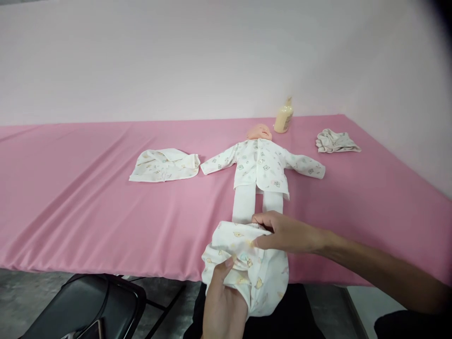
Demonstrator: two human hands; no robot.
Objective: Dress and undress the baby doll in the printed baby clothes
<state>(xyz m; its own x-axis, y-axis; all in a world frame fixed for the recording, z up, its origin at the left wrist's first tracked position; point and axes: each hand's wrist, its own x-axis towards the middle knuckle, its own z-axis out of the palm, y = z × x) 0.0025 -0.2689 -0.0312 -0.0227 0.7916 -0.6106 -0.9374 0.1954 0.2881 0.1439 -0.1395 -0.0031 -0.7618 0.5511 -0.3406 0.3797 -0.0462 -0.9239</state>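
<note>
A baby doll (260, 132) lies on its back, wearing a white long-sleeved patterned jacket (263, 165) and white leg coverings (244, 204). Over the lower ends of its legs, at the table's front edge, are white baby pants (271, 273) with small yellow prints. From below, my left hand (226, 301) grips the bunched cloth with its thumb on top. My right hand (282, 233) pinches the upper edge of the pants near the doll's legs. The doll's feet are hidden by the cloth.
A pink cloth (88, 202) covers the table. To the left lies a folded white garment (164, 165); at the right, a crumpled white cloth (337, 141). A pump bottle (284, 117) stands behind the doll. Below the table edge is a black chair (92, 301) with a phone (92, 330) on it.
</note>
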